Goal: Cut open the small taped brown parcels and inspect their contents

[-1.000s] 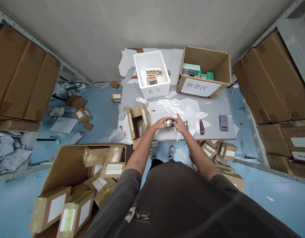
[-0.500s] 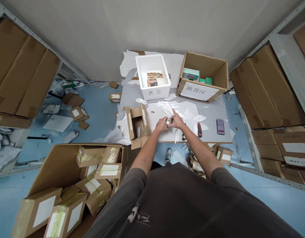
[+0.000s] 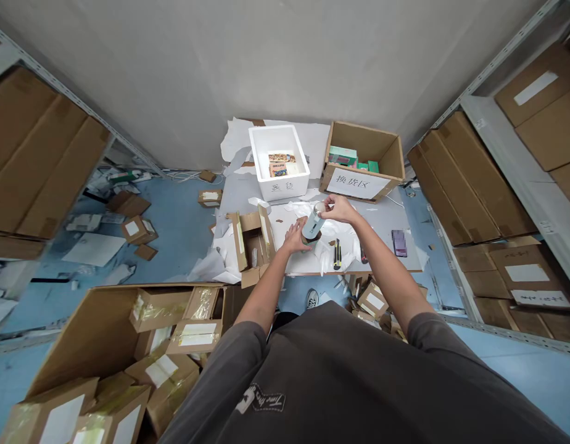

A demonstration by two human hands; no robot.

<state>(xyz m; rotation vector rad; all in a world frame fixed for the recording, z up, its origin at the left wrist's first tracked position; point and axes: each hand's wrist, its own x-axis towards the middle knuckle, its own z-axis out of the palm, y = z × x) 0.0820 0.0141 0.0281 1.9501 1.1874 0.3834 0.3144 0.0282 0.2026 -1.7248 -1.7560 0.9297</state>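
A pale green cylindrical container (image 3: 314, 222) with small dark lettering is held tilted above the table, between my two hands. My left hand (image 3: 296, 237) cups its lower end, thumb and fingers around a darker part there. At its upper end, the fingers of my right hand (image 3: 339, 209) pinch the rim. Crumpled white paper (image 3: 330, 230) lies beneath it. A black and yellow box cutter (image 3: 337, 254) rests on the table just to the right. Left of my left hand stands an opened small cardboard box (image 3: 252, 246) with its flaps up.
Behind my hands are a white foam box (image 3: 282, 190) with small packets and a cardboard box (image 3: 359, 185) with green boxes. A purple phone-like item (image 3: 398, 243) lies at the right. A large carton (image 3: 72, 320) of parcels stands at lower left; shelves flank both sides.
The container has turned from end-on to showing its side. My right hand has shifted to its upper end, my left to its lower end. The box cutter is now uncovered, and the view has tilted slightly.
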